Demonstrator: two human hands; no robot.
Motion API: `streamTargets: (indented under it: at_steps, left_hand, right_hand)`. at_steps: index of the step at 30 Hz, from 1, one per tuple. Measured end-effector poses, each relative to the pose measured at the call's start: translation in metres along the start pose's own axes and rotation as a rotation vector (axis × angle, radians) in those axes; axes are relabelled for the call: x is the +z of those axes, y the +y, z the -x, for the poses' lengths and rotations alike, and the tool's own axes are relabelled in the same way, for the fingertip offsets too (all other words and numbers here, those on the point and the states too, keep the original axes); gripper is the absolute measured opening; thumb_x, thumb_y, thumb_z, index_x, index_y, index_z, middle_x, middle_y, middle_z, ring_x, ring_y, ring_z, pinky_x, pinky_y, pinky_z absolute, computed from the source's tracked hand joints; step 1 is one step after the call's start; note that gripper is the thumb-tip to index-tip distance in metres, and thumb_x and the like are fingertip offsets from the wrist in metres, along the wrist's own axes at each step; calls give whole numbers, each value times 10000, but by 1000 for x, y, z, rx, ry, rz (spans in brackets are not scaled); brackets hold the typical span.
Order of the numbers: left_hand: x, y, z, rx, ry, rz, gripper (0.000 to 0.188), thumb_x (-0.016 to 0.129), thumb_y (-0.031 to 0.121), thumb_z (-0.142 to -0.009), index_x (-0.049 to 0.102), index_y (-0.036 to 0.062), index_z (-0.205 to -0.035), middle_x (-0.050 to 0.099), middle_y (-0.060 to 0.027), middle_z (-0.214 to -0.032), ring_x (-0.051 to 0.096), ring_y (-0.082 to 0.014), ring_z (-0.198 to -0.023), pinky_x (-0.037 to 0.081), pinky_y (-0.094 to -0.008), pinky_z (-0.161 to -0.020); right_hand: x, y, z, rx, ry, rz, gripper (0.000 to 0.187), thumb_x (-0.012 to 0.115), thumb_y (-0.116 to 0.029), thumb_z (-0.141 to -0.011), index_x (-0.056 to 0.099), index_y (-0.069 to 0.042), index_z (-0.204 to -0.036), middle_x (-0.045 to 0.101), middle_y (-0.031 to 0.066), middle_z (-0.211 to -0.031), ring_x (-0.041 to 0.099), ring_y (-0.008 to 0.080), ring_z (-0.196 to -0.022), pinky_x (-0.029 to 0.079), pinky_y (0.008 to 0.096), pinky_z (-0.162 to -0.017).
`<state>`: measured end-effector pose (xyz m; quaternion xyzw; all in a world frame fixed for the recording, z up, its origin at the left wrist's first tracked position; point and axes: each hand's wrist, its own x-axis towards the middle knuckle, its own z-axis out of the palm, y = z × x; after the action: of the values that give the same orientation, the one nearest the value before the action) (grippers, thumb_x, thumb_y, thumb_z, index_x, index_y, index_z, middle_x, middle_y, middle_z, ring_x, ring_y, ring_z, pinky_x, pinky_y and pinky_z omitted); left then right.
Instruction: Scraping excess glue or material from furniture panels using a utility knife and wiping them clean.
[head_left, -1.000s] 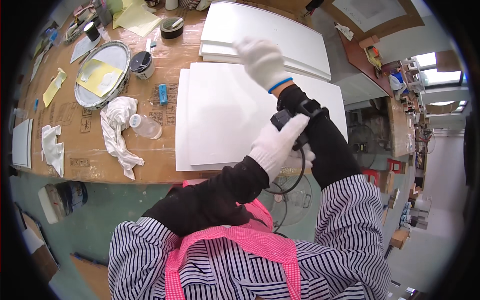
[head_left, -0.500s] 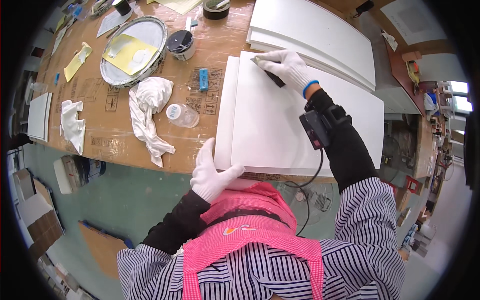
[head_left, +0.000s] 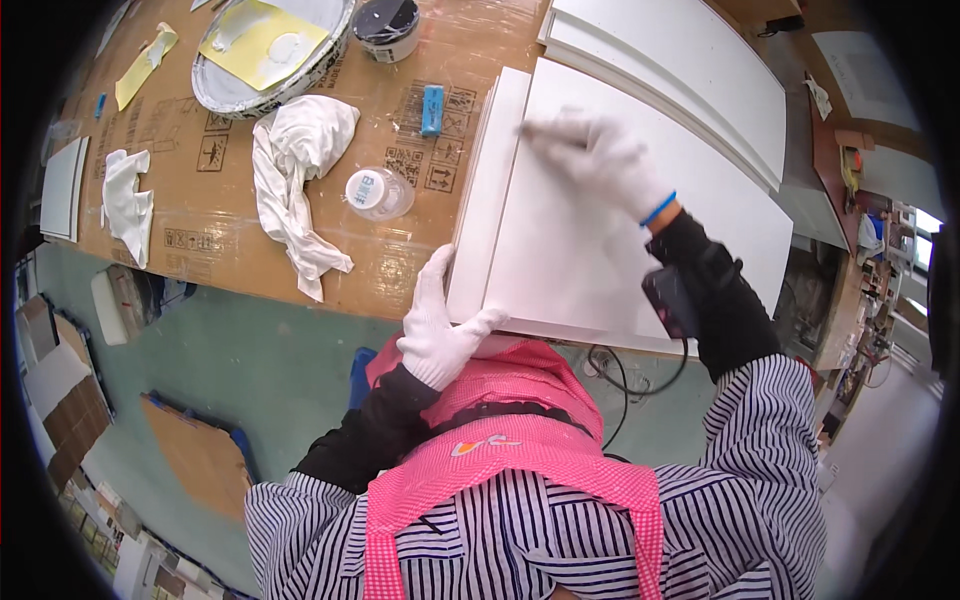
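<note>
White flat panels (head_left: 640,220) lie stacked at the table's near edge, the top one set a little to the right of those below. My left hand (head_left: 438,335), in a white knit glove, rests at the stack's near left corner, fingers stretched along the left edge and thumb spread toward the front edge. Over the top panel's left part is my right hand (head_left: 605,160), gloved alike and smeared by motion. Its fingers are closed round a slim tool, now a blur at the fingertips, whose dark body showed half a second ago.
Left of the stack lie a blue block (head_left: 432,110), a clear bottle with white cap (head_left: 378,194) and a crumpled white cloth (head_left: 300,180). Beyond stand a dark-lidded tub (head_left: 387,28) and a large bucket (head_left: 225,90) with yellow paper on it. More white panels (head_left: 680,65) lie behind.
The view has shifted, so the table things sit higher in the picture. My right hand has moved a little nearer along the top panel and is now blurred. My left hand stays at the corner.
</note>
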<state>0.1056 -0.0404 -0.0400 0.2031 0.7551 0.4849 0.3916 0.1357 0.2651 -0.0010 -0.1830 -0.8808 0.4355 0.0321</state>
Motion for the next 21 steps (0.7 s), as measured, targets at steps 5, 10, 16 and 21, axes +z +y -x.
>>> streamTargets:
  at_steps: [5, 10, 16, 21]
  left_hand:
    - [-1, 3, -6, -78, 5, 134, 907, 865, 146, -798, 370, 14, -1546, 541, -196, -1460, 539, -295, -1360, 427, -410, -1162]
    - [-2, 12, -4, -105, -7, 146, 888, 857, 149, -801, 373, 11, -1533, 552, -192, -1441, 546, -278, -1348, 435, -418, -1154]
    - [-7, 14, -11, -216, -83, 45, 976, 895, 248, -782, 348, 33, -1560, 545, -207, -1469, 537, -303, -1365, 428, -412, -1157]
    - [-11, 21, -16, -226, -114, 36, 994, 902, 269, -781, 341, 28, -1566, 547, -206, -1473, 562, -295, -1341, 449, -413, -1135]
  right_hand:
    - [6, -27, 38, -87, -195, 79, 313, 705, -65, -932, 764, -96, -1238, 757, 124, -1005, 691, 205, -820, 559, 309, -790]
    - [-5, 5, 30, -1, 64, 5, 336, 659, -66, -942, 754, -96, -1262, 755, 150, -1007, 716, 203, -854, 575, 315, -763]
    - [20, -21, 64, -175, -176, 227, 246, 668, -53, -944, 800, -110, -1144, 741, 140, -949, 712, 289, -780, 587, 349, -756]
    - [-2, 0, 40, -69, 144, 54, 214, 696, -75, -944, 801, -99, -1129, 762, 152, -1010, 728, 270, -861, 590, 359, -789]
